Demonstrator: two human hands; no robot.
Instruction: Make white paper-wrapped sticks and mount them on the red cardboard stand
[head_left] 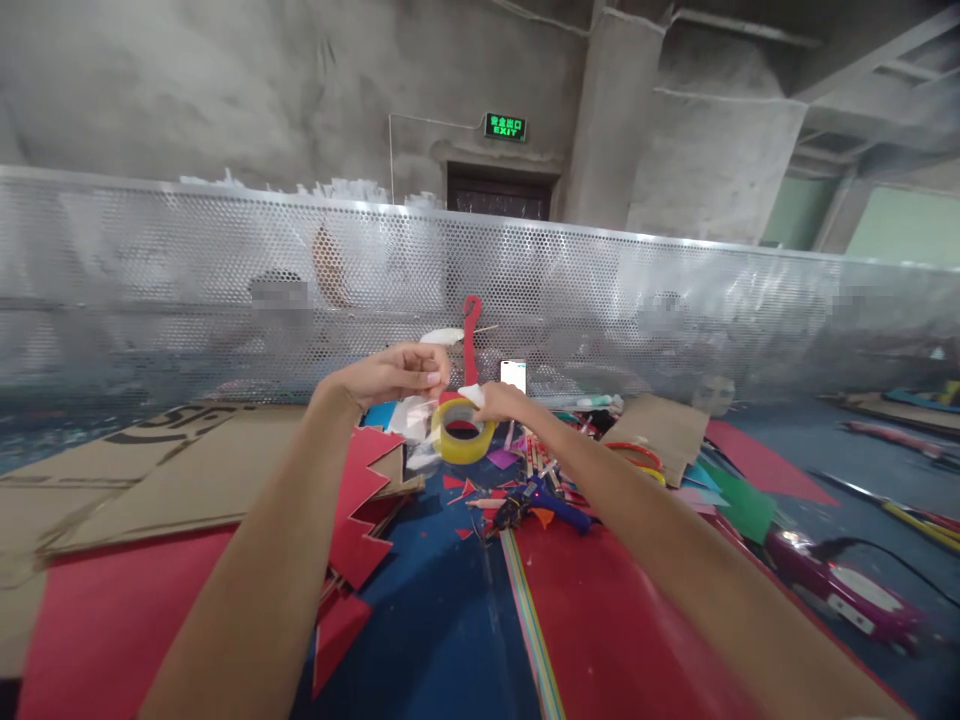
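Near the centre, my right hand [501,402] has its fingers pressed together at a small white piece [472,396], just above a roll of yellow tape [465,447]. A long red strip with a hooked top [470,345] stands up beyond the white piece. To the left of the roll, my left hand [405,373] is raised with its fingers curled and thumb against them; whether anything thin is between them cannot be made out. Clear plastic or tape [421,425] shows below that hand.
Cardboard sheets [172,470] and jagged red pieces [364,500] lie left. A blue glue gun [559,508], red sheet [600,600] and paper scraps are at the centre right. A purple corded tool [844,590] lies far right. Behind stands a perforated metal panel [390,260].
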